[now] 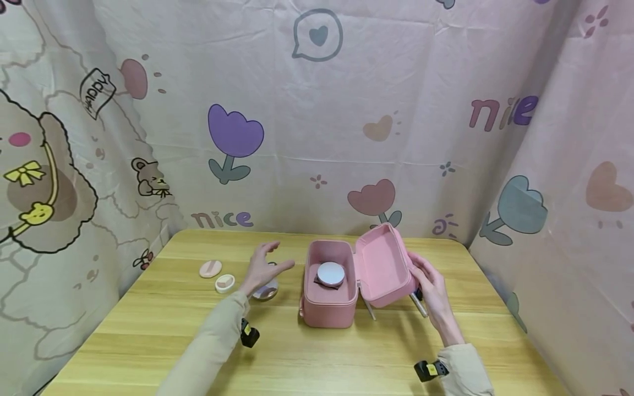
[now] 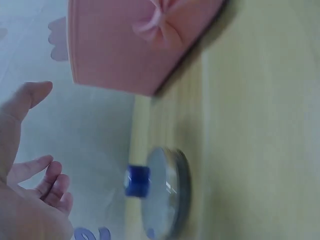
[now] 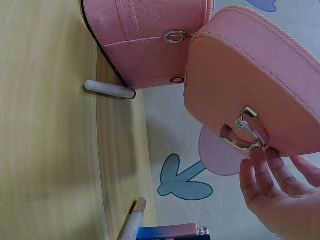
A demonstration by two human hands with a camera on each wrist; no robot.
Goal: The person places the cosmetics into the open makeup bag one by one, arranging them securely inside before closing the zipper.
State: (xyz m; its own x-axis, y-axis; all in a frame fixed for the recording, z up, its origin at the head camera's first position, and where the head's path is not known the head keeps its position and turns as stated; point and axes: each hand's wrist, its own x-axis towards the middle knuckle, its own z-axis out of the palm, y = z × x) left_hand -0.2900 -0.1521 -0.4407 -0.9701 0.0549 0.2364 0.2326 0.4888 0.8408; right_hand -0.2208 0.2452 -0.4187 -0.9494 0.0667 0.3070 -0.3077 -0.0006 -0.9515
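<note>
A pink cosmetic case (image 1: 329, 313) stands on the table with its lid (image 1: 381, 264) swung out to the right. My right hand (image 1: 430, 283) holds that lid by its outer edge. In the right wrist view its fingers (image 3: 260, 175) meet the lid beside the metal handle (image 3: 250, 135). Inside the case lies a round white-topped compact (image 1: 331, 273) over something dark. My left hand (image 1: 260, 269) hovers left of the case, thumb and fingers spread, holding nothing. Below it sits a round, shiny, flat container (image 1: 266, 290), and a small blue object (image 2: 137, 181) shows near that in the left wrist view.
Farther left on the wooden table lie a powder puff (image 1: 210, 269) and a small white-rimmed round item (image 1: 225, 283). A slim white stick (image 3: 110, 89) lies by the case. Under the right hand are a gold-capped tube (image 3: 134, 220) and a pink-and-blue item (image 3: 170, 231). Printed curtains (image 1: 297, 110) surround the table.
</note>
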